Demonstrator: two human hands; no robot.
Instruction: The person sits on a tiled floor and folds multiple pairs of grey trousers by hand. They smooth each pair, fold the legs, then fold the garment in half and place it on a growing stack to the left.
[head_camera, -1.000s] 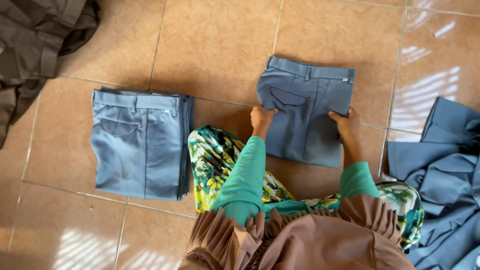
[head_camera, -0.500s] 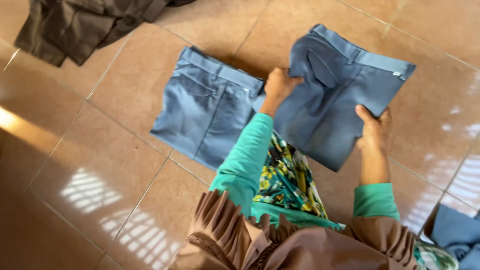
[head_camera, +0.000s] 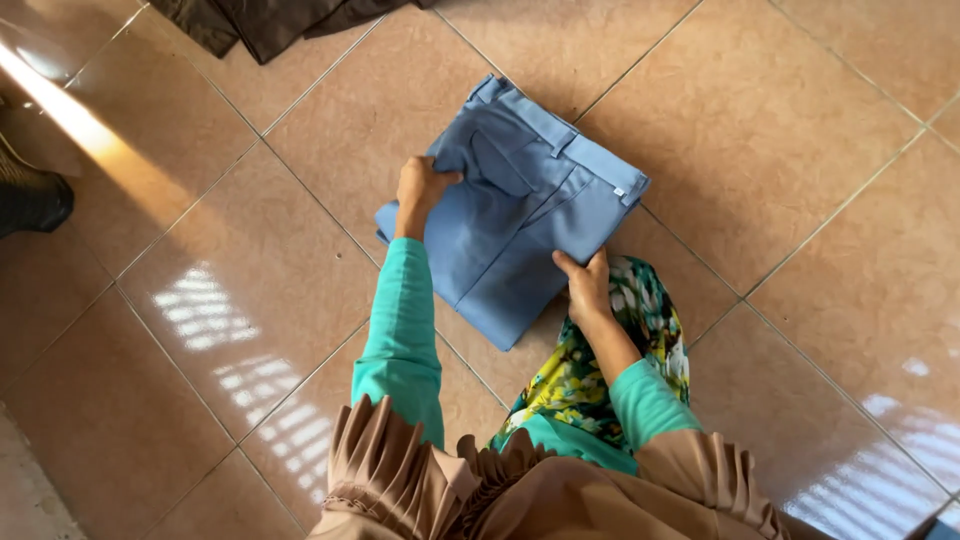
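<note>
Your left hand (head_camera: 420, 188) and right hand (head_camera: 585, 285) grip the folded blue trousers (head_camera: 515, 210) at frame centre, seemingly atop another pair. Dark clothes (head_camera: 270, 18) lie at eleven o'clock.

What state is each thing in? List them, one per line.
Blue trousers: folded, stacked on the tiled floor.
Left hand: gripping the trousers' left edge.
Right hand: gripping their near edge.
Dark garments: crumpled at the top edge.
Patterned cloth: spread under the right arm.
</note>
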